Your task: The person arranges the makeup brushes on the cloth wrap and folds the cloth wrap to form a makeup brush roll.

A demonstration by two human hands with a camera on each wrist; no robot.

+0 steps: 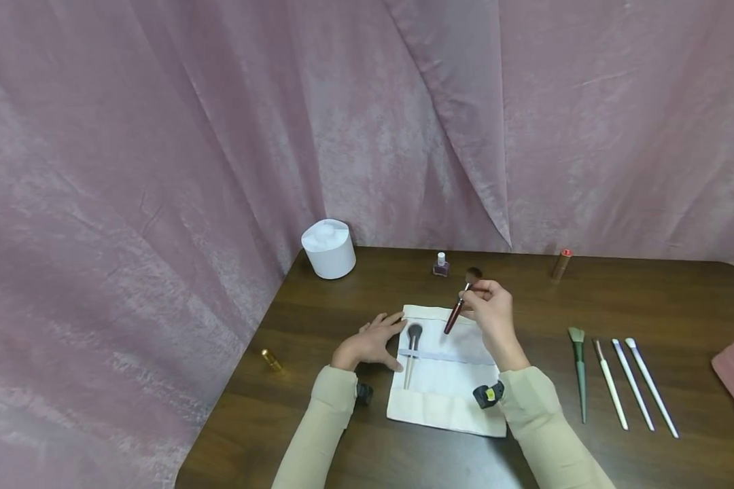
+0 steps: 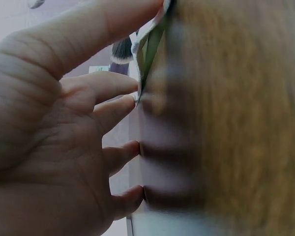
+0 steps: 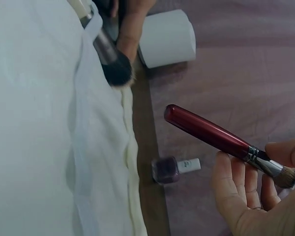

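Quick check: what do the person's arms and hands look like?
Long pale khaki sleeves cover both arms; the left hand and right hand are gloveless. A small black device sits at each wrist, the right one marked with yellow.

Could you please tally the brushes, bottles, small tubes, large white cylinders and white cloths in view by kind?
Brushes: 6
Bottle: 1
Small tubes: 2
Large white cylinder: 1
White cloth: 1
Total: 11

Head view: faces forward-down over left hand (image 1: 376,341) and right hand (image 1: 492,314). Wrist views: close, palm-side. Head and right-wrist share bottle (image 1: 441,269) beyond both.
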